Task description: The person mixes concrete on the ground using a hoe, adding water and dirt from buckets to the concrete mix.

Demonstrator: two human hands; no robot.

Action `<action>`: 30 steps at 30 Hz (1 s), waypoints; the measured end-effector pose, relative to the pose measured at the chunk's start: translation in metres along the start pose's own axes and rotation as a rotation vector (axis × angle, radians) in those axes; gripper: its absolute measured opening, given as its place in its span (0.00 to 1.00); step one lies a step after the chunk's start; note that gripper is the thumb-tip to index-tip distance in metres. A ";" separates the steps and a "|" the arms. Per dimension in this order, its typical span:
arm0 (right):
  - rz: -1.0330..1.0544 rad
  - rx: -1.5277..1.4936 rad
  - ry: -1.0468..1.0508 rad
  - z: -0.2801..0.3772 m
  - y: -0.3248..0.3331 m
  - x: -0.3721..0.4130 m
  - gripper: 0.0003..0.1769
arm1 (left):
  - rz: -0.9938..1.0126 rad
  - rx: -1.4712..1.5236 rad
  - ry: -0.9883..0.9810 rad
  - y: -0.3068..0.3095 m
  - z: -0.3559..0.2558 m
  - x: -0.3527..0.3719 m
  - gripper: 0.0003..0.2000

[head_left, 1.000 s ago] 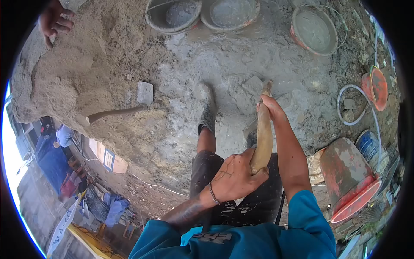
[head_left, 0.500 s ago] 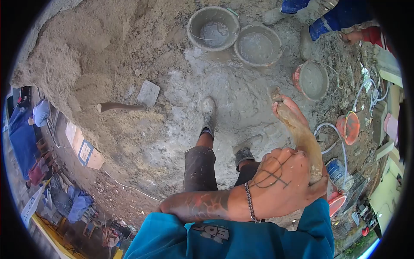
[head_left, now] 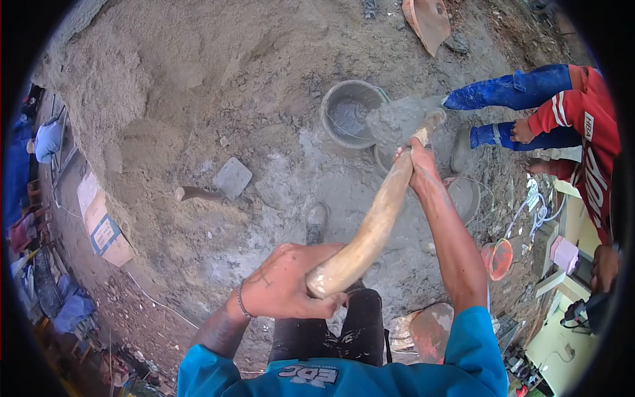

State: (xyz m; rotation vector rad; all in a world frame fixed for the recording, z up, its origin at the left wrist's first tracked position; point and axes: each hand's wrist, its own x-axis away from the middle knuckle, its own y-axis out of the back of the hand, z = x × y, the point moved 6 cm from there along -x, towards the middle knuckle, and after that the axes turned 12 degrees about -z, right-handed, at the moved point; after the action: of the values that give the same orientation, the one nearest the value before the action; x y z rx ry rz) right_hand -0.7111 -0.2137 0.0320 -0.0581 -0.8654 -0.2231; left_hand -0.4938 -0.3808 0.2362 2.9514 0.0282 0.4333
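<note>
My left hand [head_left: 291, 281] is wrapped round the near end of a thick, curved wooden handle [head_left: 370, 231]. Farther along, my right hand [head_left: 418, 162] grips the same handle close to its far end. A heap of wet grey mix [head_left: 400, 119] shows at the far end, over the buckets; the tool head under it is hidden. A grey bucket [head_left: 325, 116] with some mix inside stands just left of the heap. The second bucket is mostly covered by the heap and the handle.
A person in a red top [head_left: 592, 126] and blue trousers stands at the right. A hoe with a flat blade [head_left: 232, 178] lies on the ground at left. Another bucket [head_left: 465, 198] is partly behind my right forearm. An orange bucket [head_left: 498, 259] sits at right.
Both hands and the handle have swung up and left, and my arms are now apart. The heap of mix has come into view over the buckets. More of the other person shows.
</note>
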 end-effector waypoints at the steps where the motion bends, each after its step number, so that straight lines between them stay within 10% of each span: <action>1: 0.001 -0.023 0.028 -0.021 -0.015 -0.014 0.14 | 0.017 0.006 0.028 0.012 0.043 0.004 0.27; 8: 0.032 0.032 0.168 -0.135 -0.094 -0.078 0.12 | -0.049 -0.504 0.334 0.061 0.298 0.008 0.24; 13: 0.066 -0.064 0.061 -0.153 -0.083 -0.085 0.14 | -0.172 -0.633 0.278 0.068 0.352 0.018 0.21; 17: -0.006 -0.169 0.034 -0.145 -0.035 -0.040 0.13 | -0.225 -0.692 0.034 0.069 0.317 0.022 0.19; 23: -0.291 -0.362 -0.016 -0.199 0.107 0.054 0.18 | 0.307 -0.671 0.159 -0.002 0.223 0.072 0.07; 30: -0.725 -0.021 -0.224 -0.358 0.392 0.034 0.07 | 0.694 -0.041 0.546 -0.266 0.229 0.160 0.15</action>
State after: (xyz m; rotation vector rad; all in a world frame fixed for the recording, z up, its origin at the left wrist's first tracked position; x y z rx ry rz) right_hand -0.3366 0.1127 -0.1582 0.2198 -1.0822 -0.9173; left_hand -0.2738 -0.1471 0.0224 2.6196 -0.9330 1.2815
